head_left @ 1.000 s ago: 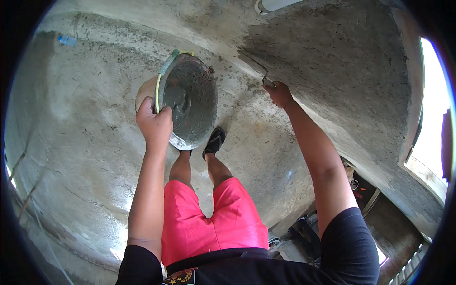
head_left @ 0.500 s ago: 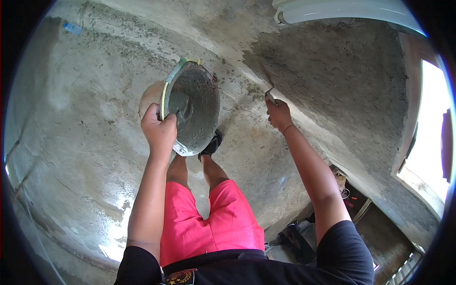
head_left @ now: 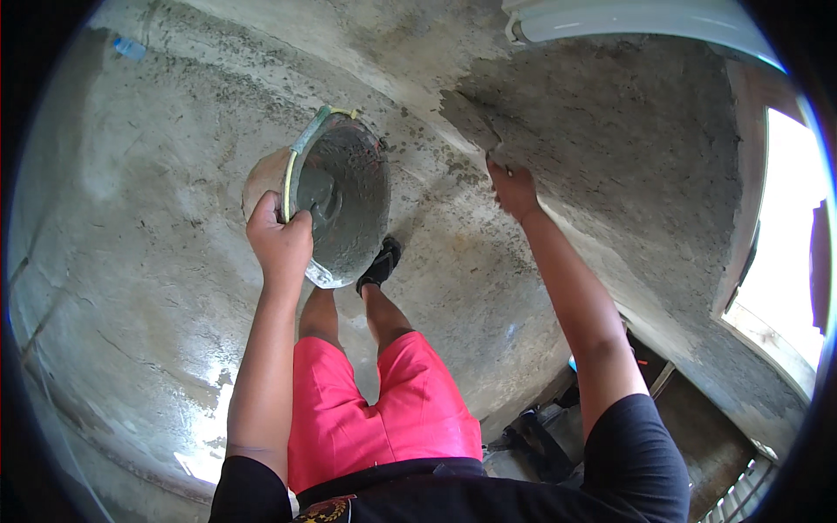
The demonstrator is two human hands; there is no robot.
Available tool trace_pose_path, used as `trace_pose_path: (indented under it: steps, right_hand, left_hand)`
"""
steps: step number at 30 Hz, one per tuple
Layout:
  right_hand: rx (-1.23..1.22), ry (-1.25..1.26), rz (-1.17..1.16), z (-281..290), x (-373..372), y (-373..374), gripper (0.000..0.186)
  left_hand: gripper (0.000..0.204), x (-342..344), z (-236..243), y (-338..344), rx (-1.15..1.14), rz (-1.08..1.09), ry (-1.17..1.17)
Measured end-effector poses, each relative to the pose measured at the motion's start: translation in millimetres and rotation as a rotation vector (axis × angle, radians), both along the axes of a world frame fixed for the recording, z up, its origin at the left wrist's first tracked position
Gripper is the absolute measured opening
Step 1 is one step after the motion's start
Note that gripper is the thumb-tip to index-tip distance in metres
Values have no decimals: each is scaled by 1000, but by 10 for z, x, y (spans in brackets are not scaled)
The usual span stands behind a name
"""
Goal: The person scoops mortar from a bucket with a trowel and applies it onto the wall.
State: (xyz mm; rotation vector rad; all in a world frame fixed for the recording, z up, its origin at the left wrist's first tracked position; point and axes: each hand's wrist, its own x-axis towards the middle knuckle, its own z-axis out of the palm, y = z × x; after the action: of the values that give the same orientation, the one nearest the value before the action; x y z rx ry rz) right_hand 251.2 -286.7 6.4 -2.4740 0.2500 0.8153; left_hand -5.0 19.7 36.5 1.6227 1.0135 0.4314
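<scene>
My left hand [head_left: 281, 237] grips the rim of a bucket [head_left: 261, 179] beside its yellow-green handle [head_left: 290, 179]. The bucket is tilted so its mouth faces right, and wet grey mortar [head_left: 353, 196] lines the inside. At the foot of the wall on the right, my right hand [head_left: 516, 187] is closed round a trowel [head_left: 493, 139]. Its thin dark blade lies close against the damp dark patch of the wall [head_left: 602, 113], hard to tell apart from it. The grip is mostly hidden by my fingers.
Mortar splashes spot the concrete floor [head_left: 174, 244] along the wall base. A plastic bottle [head_left: 130, 48] lies at the far left. A white rounded fixture [head_left: 628, 22] hangs at the top right, above a bright window [head_left: 793, 235]. Dark items [head_left: 545, 444] lie behind my right arm.
The bucket and my left hand have shifted slightly left in view. My right hand has moved a little up with the trowel, along the wall's lower edge.
</scene>
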Motion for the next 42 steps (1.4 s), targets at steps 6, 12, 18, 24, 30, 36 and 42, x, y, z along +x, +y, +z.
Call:
trace_pose_path:
  steps: [6, 12, 18, 24, 30, 36, 42]
  right_hand:
    - [2, 148, 49, -36, -34, 13, 49]
    - [-35, 118, -61, -57, 395, 181, 49]
    - [45, 16, -75, 281, -136, -48, 53]
    - [18, 149, -67, 40, 132, 70, 54]
    - [47, 40, -136, 195, -234, -147, 58]
    - [185, 161, -144, 1133, -1452, -718, 50]
    - [344, 52, -2, 2169, -2296, -919, 42]
  left_hand:
    - [17, -37, -15, 21, -36, 10, 1]
    - [15, -64, -26, 19, 2, -1, -39]
    - [19, -99, 43, 29, -25, 7, -38]
    - [19, -106, 127, 7, 2, -17, -27]
    - [17, -226, 497, -42, 59, -52, 51]
    - [15, -80, 1190, -218, 88, -82, 1]
    - [15, 23, 1998, -250, 78, -193, -55]
